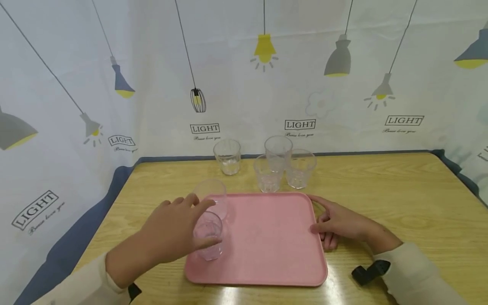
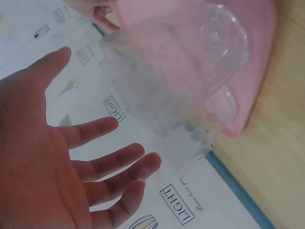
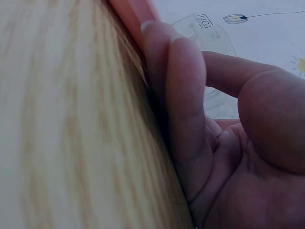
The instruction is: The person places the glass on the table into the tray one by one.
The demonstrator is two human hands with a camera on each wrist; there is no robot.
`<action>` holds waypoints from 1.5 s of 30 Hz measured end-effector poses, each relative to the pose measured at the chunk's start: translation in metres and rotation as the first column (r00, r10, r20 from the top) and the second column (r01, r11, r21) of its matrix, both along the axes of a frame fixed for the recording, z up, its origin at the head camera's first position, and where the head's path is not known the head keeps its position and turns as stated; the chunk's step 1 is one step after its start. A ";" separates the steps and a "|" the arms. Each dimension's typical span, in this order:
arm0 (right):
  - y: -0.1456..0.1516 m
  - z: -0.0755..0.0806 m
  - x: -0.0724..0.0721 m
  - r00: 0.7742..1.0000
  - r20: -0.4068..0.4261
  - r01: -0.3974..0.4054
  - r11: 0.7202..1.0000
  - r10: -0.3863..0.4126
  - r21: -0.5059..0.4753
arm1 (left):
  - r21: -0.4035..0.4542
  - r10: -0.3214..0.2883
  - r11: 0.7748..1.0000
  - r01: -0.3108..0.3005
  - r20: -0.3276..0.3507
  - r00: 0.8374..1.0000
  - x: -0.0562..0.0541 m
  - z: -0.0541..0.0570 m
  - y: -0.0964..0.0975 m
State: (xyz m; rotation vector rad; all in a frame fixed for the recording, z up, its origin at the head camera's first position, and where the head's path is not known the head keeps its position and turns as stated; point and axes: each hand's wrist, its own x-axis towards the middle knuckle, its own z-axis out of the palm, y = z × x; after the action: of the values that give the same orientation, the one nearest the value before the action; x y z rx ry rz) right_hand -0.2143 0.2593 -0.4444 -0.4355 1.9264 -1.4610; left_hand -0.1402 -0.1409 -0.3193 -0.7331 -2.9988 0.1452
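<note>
A pink tray (image 1: 272,241) lies on the wooden table. Two clear tumblers stand along its left side: a front tumbler (image 1: 209,250) and a rear tumbler (image 1: 218,190) just behind it. My left hand (image 1: 169,231) is beside the front tumbler, thumb and fingers spread around its near side. In the left wrist view the fingers (image 2: 109,181) are loosely extended, apart from the clear plastic-looking tumbler (image 2: 214,52). My right hand (image 1: 343,222) holds the tray's right edge, thumb on the rim. The right wrist view shows its curled fingers (image 3: 186,81) low against the tray edge (image 3: 138,19).
Behind the tray, a single clear tumbler (image 1: 227,159) stands at the back left. Three more clear tumblers (image 1: 268,182) are grouped close together to its right. A patterned cloth (image 1: 244,84) with printed lamps hangs around the wooden table (image 1: 385,186).
</note>
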 end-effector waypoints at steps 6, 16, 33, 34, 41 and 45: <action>0.000 0.000 0.001 1.000 0.003 -0.003 1.000 0.004 -0.006 | 0.030 0.005 1.000 -0.003 -0.050 0.999 -0.015 0.014 0.006; 0.000 0.000 0.001 1.000 -0.024 -0.016 0.999 0.015 -0.033 | 0.038 0.060 0.998 -0.059 -0.010 0.998 -0.059 0.033 0.023; 0.001 -0.003 0.000 1.000 -0.007 0.008 1.000 -0.008 -0.017 | -0.030 0.160 0.987 -0.157 0.133 0.978 -0.152 0.029 0.055; 0.001 -0.003 0.000 1.000 -0.003 0.009 1.000 -0.009 -0.022 | -0.033 0.162 0.987 -0.159 0.140 0.977 -0.156 0.028 0.055; 0.002 -0.002 0.001 1.000 0.011 0.015 1.000 -0.015 -0.021 | -0.024 0.167 0.986 -0.165 0.174 0.971 -0.179 0.021 0.056; 0.002 0.000 0.000 1.000 0.015 0.012 1.000 -0.011 -0.019 | -0.033 0.188 0.982 -0.185 0.187 0.964 -0.188 0.020 0.057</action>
State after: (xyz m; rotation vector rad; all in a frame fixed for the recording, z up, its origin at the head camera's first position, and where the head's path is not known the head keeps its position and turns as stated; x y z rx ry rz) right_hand -0.2141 0.2617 -0.4447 -0.4218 1.9080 -1.4871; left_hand -0.3282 -0.0840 -0.2997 -0.4897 -3.2498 0.1115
